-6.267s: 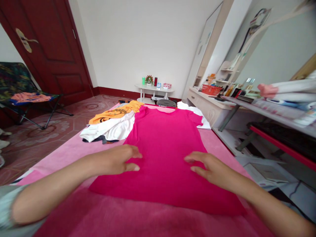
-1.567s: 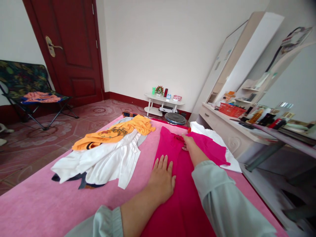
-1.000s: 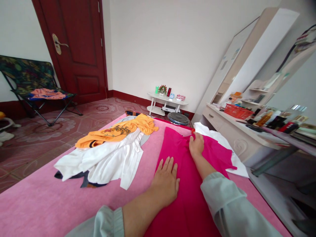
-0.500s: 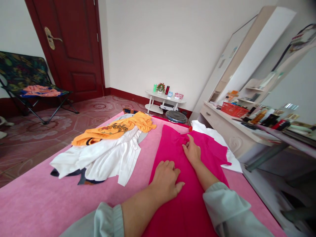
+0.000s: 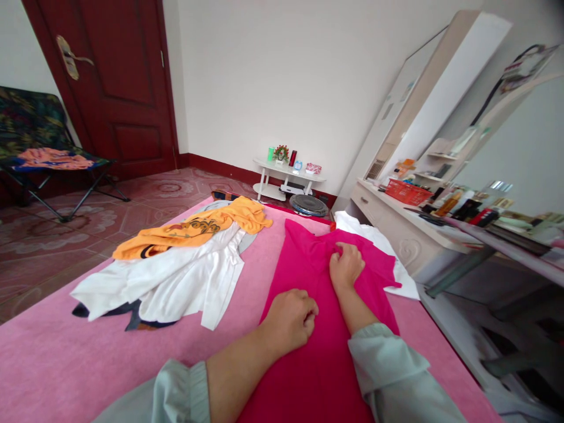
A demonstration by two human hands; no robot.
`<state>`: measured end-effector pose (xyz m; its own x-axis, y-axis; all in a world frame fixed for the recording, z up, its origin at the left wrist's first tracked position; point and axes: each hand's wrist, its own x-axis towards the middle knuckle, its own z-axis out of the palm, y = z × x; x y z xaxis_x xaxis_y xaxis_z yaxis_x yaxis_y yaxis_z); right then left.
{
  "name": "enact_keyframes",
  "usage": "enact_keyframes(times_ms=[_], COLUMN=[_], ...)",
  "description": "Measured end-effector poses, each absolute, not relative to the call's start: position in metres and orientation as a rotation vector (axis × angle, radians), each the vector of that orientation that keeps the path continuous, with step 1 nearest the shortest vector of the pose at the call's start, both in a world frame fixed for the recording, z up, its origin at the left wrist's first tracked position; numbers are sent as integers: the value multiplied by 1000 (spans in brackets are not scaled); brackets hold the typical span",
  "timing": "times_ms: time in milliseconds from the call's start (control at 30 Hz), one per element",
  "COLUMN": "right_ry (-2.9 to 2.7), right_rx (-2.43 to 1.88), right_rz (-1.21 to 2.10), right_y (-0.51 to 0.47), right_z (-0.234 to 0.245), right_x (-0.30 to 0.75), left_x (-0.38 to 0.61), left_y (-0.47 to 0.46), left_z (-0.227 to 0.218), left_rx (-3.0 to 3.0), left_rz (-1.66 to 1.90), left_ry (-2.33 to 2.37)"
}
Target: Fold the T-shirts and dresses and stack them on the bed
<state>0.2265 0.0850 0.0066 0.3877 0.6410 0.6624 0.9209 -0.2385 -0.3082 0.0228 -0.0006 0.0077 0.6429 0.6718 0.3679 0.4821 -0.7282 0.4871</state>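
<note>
A bright pink shirt [image 5: 308, 358] lies lengthwise on the pink bedspread [image 5: 66, 358], its left side folded inward. My left hand [image 5: 291, 317] rests on the shirt's left half with its fingers curled into a loose fist on the cloth. Farther up, my right hand [image 5: 346, 264] pinches a fold of the pink fabric near the collar. Both forearms wear pale grey-green sleeves pushed back.
A heap of clothes, an orange top [image 5: 194, 226] over white garments [image 5: 176, 282], lies to the left. A white garment [image 5: 374, 241] sits at the far right corner. A dresser [image 5: 396, 235] with bottles, a small white table [image 5: 288, 176], a folding chair [image 5: 39, 147] and a red door [image 5: 110, 82] stand around the room.
My left hand went from lying flat on the shirt to a curled fist. My right hand drew back slightly from the collar and gathered the fabric. The view has shifted a little.
</note>
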Motion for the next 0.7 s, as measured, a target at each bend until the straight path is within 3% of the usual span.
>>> enact_keyframes(times_ms=[100,233,367,533,700], right_ry=[-1702,-2150,-2036,-1972,-2079], right_rx=[-1803,-1967,-2274,-2328,-2279], right_rz=[-626,-301,-108,-220,-42], right_y=[82,96,110,96,56], right_z=[11,-1,-15,-13,-10], right_x=[214,207,209,202,197], left_x=[23,22,22,22,15], left_y=[-1,-1,1,2,7], left_z=[7,7,4,1,0], left_rx=[2494,2466,2465,2452,2342], left_rz=[781,806,820,871,1063], left_ry=[931,953,949,909,998])
